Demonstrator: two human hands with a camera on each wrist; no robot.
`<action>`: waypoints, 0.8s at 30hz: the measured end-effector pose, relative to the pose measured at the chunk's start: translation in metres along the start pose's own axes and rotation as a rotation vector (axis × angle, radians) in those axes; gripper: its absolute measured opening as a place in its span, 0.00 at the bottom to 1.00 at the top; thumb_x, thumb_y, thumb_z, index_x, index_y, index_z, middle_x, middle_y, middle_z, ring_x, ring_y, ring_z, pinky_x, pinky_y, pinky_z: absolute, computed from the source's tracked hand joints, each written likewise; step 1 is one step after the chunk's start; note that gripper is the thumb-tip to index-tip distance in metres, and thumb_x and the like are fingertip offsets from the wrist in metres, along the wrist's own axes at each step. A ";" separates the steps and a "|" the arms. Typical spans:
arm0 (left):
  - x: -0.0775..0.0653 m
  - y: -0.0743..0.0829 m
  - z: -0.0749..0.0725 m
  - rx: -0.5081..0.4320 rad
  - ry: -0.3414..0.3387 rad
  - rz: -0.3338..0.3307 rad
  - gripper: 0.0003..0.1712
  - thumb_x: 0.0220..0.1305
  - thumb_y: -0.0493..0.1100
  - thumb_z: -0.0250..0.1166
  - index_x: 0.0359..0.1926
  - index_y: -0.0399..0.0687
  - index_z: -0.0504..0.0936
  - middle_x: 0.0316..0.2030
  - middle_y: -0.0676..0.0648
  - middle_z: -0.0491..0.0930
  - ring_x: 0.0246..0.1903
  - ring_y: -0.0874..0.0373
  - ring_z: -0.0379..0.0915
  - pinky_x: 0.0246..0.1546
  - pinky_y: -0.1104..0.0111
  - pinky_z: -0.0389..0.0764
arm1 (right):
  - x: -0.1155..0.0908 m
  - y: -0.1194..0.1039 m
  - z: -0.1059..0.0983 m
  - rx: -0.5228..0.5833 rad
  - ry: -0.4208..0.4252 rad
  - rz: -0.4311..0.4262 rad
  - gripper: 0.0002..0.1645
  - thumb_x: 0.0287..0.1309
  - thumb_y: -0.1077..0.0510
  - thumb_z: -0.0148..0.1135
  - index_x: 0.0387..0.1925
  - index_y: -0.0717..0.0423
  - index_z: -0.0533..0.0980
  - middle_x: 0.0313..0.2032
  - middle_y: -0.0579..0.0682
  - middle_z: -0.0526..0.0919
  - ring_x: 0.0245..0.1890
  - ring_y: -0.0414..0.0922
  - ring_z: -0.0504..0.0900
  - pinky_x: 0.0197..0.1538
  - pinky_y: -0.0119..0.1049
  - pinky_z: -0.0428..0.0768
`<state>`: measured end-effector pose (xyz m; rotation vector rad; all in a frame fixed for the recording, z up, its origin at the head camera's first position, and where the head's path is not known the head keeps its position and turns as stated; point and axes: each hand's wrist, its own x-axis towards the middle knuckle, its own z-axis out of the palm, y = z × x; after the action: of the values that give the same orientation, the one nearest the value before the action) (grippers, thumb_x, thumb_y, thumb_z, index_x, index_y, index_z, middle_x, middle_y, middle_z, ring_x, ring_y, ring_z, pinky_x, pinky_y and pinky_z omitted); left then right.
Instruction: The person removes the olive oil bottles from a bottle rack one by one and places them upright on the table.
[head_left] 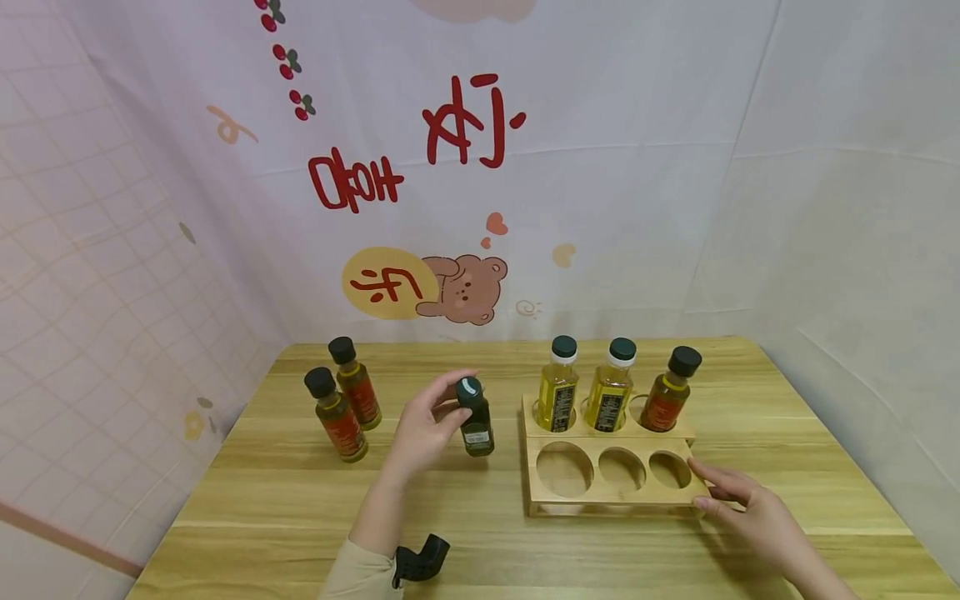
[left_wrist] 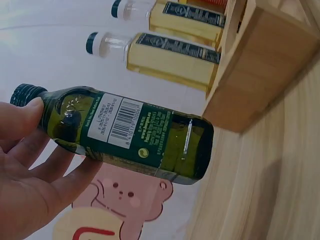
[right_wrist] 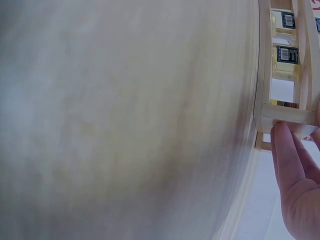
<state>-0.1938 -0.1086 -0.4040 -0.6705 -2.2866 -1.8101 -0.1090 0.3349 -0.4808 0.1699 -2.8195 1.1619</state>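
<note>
My left hand holds a dark green glass oil bottle by its neck, just below the green cap, to the left of the rack. In the left wrist view the thumb and fingers close round the neck, and the bottle's barcode label faces the camera. My right hand grips the front right corner of a two-tier wooden bottle rack. In the right wrist view its fingers lie against the rack's end. Three round holes show in the lower front tier.
Two clear bottles of yellow oil and a red-labelled bottle stand in the rack's back row. Two more red-labelled, black-capped bottles stand at the table's left. A printed cloth hangs behind the wooden table.
</note>
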 end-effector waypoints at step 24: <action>-0.042 -0.035 -0.077 0.093 0.003 -0.001 0.29 0.62 0.24 0.63 0.62 0.46 0.76 0.53 0.38 0.81 0.53 0.52 0.78 0.52 0.67 0.78 | 0.000 0.001 0.000 -0.022 0.004 0.011 0.34 0.58 0.52 0.70 0.64 0.58 0.74 0.56 0.61 0.78 0.42 0.28 0.77 0.39 0.30 0.80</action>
<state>-0.1833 -0.1982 -0.4314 -0.6513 -2.3520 -1.6920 -0.1095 0.3360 -0.4813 0.1503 -2.8318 1.1312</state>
